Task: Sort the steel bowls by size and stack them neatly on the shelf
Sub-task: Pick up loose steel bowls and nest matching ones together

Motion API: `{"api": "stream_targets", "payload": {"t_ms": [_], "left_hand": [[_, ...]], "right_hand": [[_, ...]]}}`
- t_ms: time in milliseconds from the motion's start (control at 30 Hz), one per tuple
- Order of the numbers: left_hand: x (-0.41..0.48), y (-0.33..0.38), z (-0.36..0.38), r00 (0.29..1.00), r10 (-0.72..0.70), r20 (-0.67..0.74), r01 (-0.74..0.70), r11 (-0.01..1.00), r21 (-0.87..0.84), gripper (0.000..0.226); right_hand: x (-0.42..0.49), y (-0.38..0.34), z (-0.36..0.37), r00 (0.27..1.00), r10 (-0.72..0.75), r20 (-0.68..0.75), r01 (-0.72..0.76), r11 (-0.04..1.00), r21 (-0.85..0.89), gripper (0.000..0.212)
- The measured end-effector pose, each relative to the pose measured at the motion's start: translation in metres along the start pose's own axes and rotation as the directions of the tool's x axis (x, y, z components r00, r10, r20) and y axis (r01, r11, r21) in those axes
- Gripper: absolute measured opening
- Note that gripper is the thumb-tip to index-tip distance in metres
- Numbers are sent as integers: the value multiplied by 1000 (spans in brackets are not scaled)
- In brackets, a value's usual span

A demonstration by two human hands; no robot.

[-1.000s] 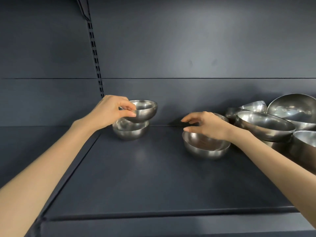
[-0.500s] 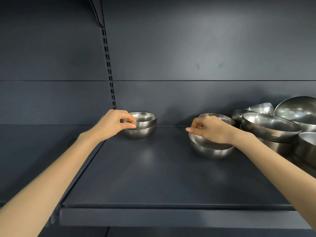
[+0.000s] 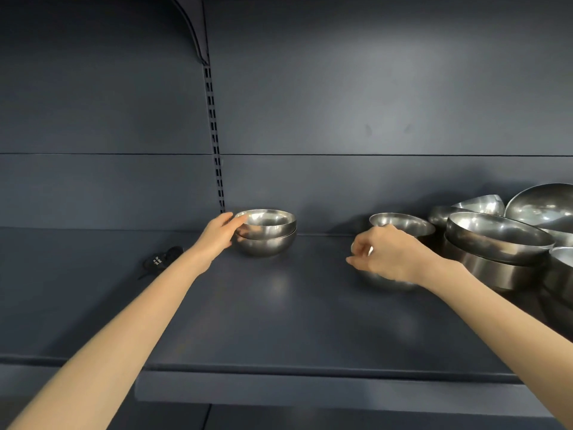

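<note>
Two nested small bowls [image 3: 266, 234] are set at the back left of the shelf [image 3: 294, 321] and are touched on their left side by the left hand [image 3: 217, 237], its fingers laid loosely straight. The rim of a single bowl [image 3: 387, 282], largely hidden beneath it, is pinched by the right hand [image 3: 392, 256]. Another bowl [image 3: 406, 223] is placed just behind, and a heap of larger bowls [image 3: 496, 240] is crowded at the right. A small black object [image 3: 161, 260] is seen left of the slotted upright [image 3: 214, 144].

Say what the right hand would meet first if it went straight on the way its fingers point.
The right hand would probably meet the two stacked bowls; depth is unclear, it might pass in front.
</note>
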State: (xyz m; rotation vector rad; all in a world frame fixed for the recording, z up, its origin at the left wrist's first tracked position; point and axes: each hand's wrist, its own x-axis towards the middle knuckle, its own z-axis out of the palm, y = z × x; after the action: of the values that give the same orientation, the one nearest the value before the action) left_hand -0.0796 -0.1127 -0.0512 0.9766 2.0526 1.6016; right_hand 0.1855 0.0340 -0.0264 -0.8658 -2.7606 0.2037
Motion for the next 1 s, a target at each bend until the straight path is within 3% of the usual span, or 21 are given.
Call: {"api": "stream_targets", "payload": {"t_ms": [167, 367, 733, 833, 900, 967, 1000], "left_hand": [[-1, 2, 2, 994, -77, 71, 92, 966, -242, 26], [-1, 4, 4, 994, -85, 71, 101, 958, -268, 26], [-4, 9, 21, 989, -48, 141, 88, 953, -291, 21], [-2, 10, 24, 990, -66, 126, 90, 977, -194, 19], [-3, 9, 26, 999, -33, 4, 32, 996, 80, 45], [-13, 11, 29, 961, 247, -128, -190, 919, 344, 59], [-21, 13, 33, 892, 436, -117, -354, 837, 418, 55]], "right_hand": [[-5, -7, 0, 1000, -21, -10, 21, 1000, 5, 22], [-6, -9, 4, 995, -63, -75, 60, 997, -46, 20], [-5, -6, 10, 992, -110, -66, 112, 993, 28, 17], [-4, -1, 11, 992, -112, -64, 115, 992, 51, 16], [-4, 5, 12, 991, -113, -67, 118, 990, 74, 15], [-4, 10, 13, 990, -120, -76, 127, 987, 100, 18], [-4, 12, 13, 990, -118, -82, 127, 985, 115, 25]]}}
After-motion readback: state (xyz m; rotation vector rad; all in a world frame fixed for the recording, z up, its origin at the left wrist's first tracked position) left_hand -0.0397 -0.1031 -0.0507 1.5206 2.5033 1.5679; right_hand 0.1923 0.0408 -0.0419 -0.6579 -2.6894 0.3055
